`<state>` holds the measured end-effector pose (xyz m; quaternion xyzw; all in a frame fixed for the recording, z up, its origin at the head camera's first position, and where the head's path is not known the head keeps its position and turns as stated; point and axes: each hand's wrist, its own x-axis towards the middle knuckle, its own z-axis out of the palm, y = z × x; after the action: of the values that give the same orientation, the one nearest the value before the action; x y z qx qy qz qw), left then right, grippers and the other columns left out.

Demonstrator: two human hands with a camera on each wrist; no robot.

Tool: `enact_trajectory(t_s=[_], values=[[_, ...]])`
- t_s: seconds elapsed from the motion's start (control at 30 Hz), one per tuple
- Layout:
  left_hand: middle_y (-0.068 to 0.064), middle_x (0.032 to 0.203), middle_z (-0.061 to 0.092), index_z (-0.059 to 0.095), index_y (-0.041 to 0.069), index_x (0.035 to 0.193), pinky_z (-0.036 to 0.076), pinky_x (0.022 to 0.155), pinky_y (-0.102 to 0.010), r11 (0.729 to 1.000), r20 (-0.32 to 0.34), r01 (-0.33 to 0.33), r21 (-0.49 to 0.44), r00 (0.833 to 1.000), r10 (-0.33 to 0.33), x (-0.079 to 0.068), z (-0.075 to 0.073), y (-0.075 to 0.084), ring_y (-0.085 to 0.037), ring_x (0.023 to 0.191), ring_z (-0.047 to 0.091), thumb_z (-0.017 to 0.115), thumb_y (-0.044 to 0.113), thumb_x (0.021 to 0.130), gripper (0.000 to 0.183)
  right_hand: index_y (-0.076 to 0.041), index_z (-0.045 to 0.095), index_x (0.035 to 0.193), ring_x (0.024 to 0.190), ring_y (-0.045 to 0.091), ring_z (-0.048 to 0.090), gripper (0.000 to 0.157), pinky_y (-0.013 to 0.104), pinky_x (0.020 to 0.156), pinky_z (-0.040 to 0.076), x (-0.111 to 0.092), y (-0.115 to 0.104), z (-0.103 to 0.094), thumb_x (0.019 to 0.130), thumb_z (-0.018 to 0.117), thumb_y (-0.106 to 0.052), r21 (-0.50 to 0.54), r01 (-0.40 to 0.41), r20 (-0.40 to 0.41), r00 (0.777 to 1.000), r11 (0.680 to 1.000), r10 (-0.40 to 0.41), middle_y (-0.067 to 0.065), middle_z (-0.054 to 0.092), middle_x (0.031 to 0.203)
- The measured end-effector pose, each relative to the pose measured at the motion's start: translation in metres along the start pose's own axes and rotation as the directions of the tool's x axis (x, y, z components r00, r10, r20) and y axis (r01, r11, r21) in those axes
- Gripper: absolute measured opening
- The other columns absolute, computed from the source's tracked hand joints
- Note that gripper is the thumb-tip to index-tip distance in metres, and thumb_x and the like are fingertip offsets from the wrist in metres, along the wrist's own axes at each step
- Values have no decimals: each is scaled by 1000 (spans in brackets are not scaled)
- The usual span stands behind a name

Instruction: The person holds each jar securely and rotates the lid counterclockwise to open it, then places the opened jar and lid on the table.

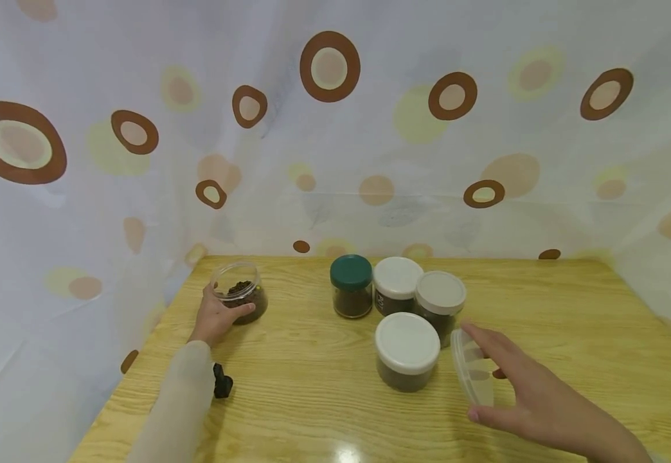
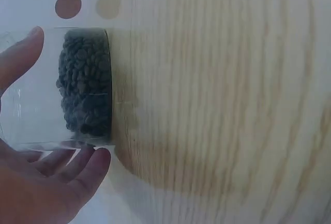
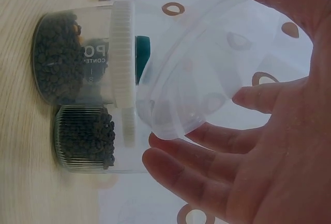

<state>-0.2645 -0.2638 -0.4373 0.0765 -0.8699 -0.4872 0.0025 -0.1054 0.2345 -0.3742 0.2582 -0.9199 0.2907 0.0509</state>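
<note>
At the table's far left, my left hand (image 1: 214, 320) grips a clear jar (image 1: 257, 301) around its side. No lid is on it. Small dark bean-like pieces (image 2: 85, 84) fill its lower part in the left wrist view. On the right, my right hand (image 1: 535, 397) holds a translucent, shallow plastic bowl (image 1: 470, 370) by its rim, between thumb and fingers. The bowl is tilted on its side, above the table. Just left of it stands a white-lidded jar (image 1: 407, 344) with dark contents.
Behind that jar stand two more white-lidded jars (image 1: 398, 275) (image 1: 441, 292) and a green-lidded jar (image 1: 351, 273), all with dark contents. A small black object (image 1: 222, 382) lies beside my left forearm on the wooden table (image 1: 301, 399). A patterned cloth (image 1: 370, 141) hangs behind.
</note>
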Motion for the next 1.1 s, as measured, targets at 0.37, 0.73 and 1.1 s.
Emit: enact_trajectory(t_s=[0.37, 0.73, 1.1], values=[[-32, 161, 8, -19, 5, 155, 26, 117, -64, 998, -59, -2, 56, 998, 6, -2, 0, -4, -49, 148, 18, 74, 36, 87, 119, -32, 20, 158, 113, -4, 49, 98, 25, 81, 53, -3, 5, -2, 80, 80, -43, -7, -50, 28, 998, 999, 50, -1, 44, 145], [-27, 163, -3, -6, 1, 158, 26, 115, -66, 951, -156, -143, 275, 969, 190, -30, 5, 2, -50, 150, 12, 67, 48, 91, 109, -27, 23, 158, 109, -9, 46, 104, 20, 80, 52, -8, 19, -9, 75, 86, -36, -94, -16, -86, 996, 995, 8, -3, 44, 144], [-24, 151, 41, 52, -3, 137, 37, 109, -64, 881, -85, -378, 286, 905, 416, -78, 22, 32, -45, 139, 39, 66, 23, 95, 51, -19, 13, 161, 115, 32, 54, 104, 37, 79, 54, 1, 59, -24, 83, 80, -36, -78, -237, -85, 969, 968, 230, 27, 36, 148]])
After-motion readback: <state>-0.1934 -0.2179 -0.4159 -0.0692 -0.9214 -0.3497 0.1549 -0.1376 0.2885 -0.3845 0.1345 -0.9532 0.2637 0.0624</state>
